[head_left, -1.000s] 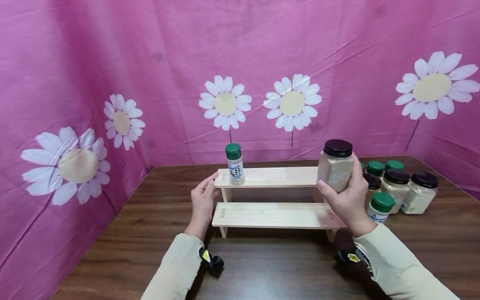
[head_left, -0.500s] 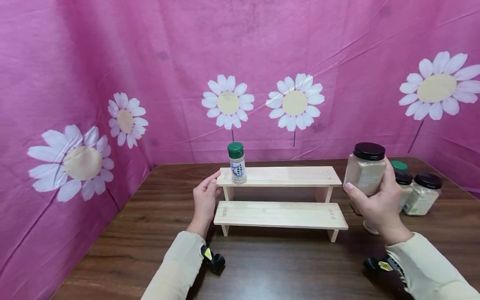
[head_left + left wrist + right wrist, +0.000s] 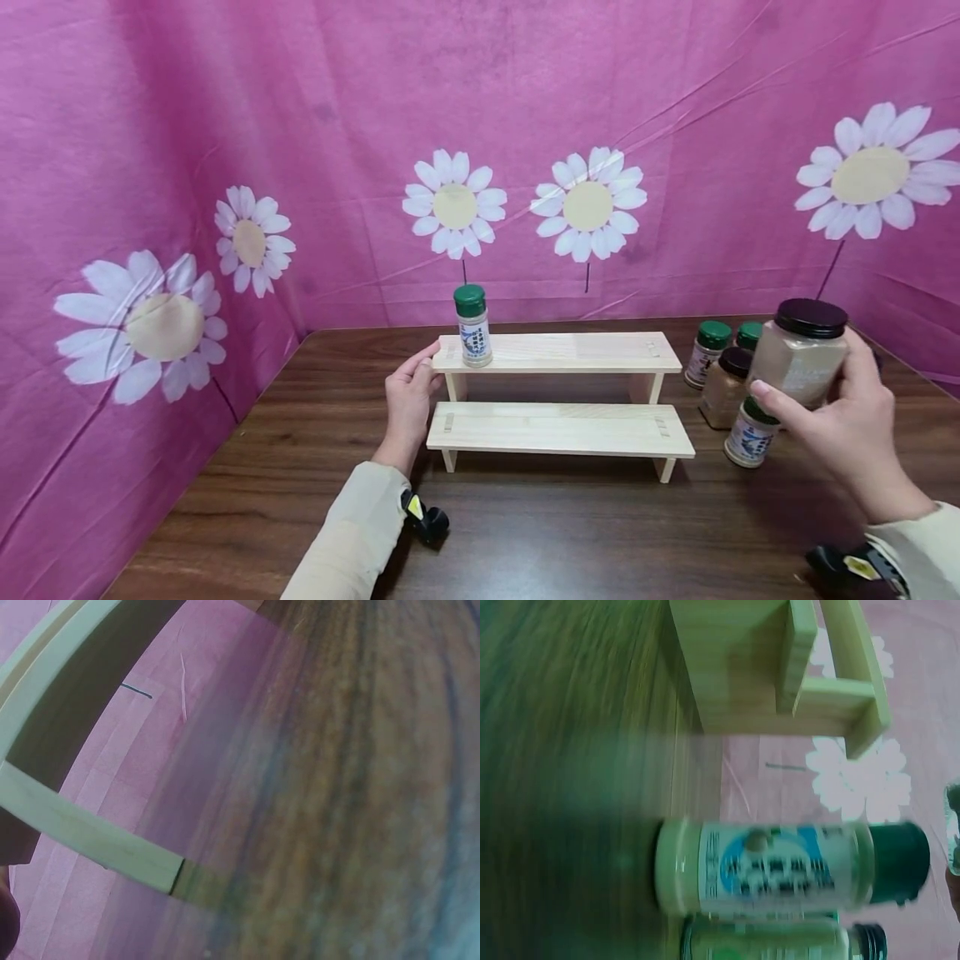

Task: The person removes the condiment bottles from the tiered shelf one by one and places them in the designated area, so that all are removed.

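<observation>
My left hand (image 3: 408, 404) grips the left end of a two-tier wooden rack (image 3: 570, 352); in the left wrist view only a bit of a finger (image 3: 7, 919) shows beside the rack's pale boards (image 3: 90, 825). On the upper tier's left end stands a green-capped seasoning shaker (image 3: 474, 337). My right hand (image 3: 855, 425) holds a square clear jar (image 3: 798, 362) of beige powder with a black lid, raised above the table at the right. Below and left of it stands another green-capped shaker (image 3: 750, 437), large in the right wrist view (image 3: 780, 862).
Behind the held jar are more green-capped shakers (image 3: 703, 357) and a black-lidded jar of brown powder (image 3: 726, 392), partly hidden. Everything stands on a dark wooden table (image 3: 555, 533). A pink cloth (image 3: 337, 167) with daisies hangs at the back and sides.
My right hand has carried the jar rightward and slightly down, from beside the rack's right end to over the group of containers. The left hand keeps its place on the rack.
</observation>
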`<move>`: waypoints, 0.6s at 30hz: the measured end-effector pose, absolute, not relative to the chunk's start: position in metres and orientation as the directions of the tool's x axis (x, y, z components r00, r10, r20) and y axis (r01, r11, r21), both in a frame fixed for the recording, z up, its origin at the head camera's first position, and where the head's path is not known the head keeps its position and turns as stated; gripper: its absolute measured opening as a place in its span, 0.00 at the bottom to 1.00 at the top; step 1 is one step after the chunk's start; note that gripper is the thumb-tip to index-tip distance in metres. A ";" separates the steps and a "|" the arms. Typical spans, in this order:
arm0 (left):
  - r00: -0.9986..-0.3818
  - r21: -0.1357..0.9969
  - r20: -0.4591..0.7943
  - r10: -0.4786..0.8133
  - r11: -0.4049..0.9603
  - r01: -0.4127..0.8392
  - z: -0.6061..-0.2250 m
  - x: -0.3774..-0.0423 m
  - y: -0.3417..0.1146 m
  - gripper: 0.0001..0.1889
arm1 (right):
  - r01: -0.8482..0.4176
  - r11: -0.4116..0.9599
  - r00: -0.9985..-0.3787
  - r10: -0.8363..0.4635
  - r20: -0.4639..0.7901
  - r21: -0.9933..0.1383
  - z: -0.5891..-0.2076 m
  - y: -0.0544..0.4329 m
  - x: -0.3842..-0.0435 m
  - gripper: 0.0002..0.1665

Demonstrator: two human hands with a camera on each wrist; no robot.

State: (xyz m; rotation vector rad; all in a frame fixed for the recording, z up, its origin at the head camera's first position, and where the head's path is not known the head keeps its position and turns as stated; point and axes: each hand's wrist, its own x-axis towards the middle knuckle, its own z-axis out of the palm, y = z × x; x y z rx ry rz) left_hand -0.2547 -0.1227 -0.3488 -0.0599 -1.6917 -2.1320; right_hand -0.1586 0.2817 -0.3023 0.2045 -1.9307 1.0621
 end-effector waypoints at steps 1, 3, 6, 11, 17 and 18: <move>-0.913 0.923 0.287 -0.291 -0.172 0.345 -0.349 -0.255 -0.123 0.18 | -0.484 0.631 -0.596 0.269 0.756 -0.606 -0.302 0.284 -0.156 0.51; -0.913 0.924 0.289 -0.288 -0.166 0.345 -0.349 -0.255 -0.123 0.18 | -0.462 0.644 -0.608 0.271 0.747 -0.609 -0.301 0.289 -0.152 0.50; -0.913 0.922 0.292 -0.285 -0.168 0.348 -0.350 -0.256 -0.123 0.18 | -0.435 0.658 -0.621 0.275 0.734 -0.615 -0.301 0.297 -0.147 0.52; -0.912 0.919 0.295 -0.285 -0.175 0.352 -0.349 -0.255 -0.123 0.18 | -0.434 0.663 -0.613 0.280 0.739 -0.610 -0.305 0.306 -0.142 0.54; -0.913 0.922 0.291 -0.284 -0.173 0.348 -0.348 -0.253 -0.122 0.18 | -0.444 0.603 -0.637 0.308 0.707 -0.663 -0.308 0.314 -0.141 0.53; -0.914 0.921 0.291 -0.284 -0.174 0.347 -0.348 -0.253 -0.122 0.18 | -0.445 0.598 -0.640 0.309 0.704 -0.666 -0.309 0.315 -0.142 0.53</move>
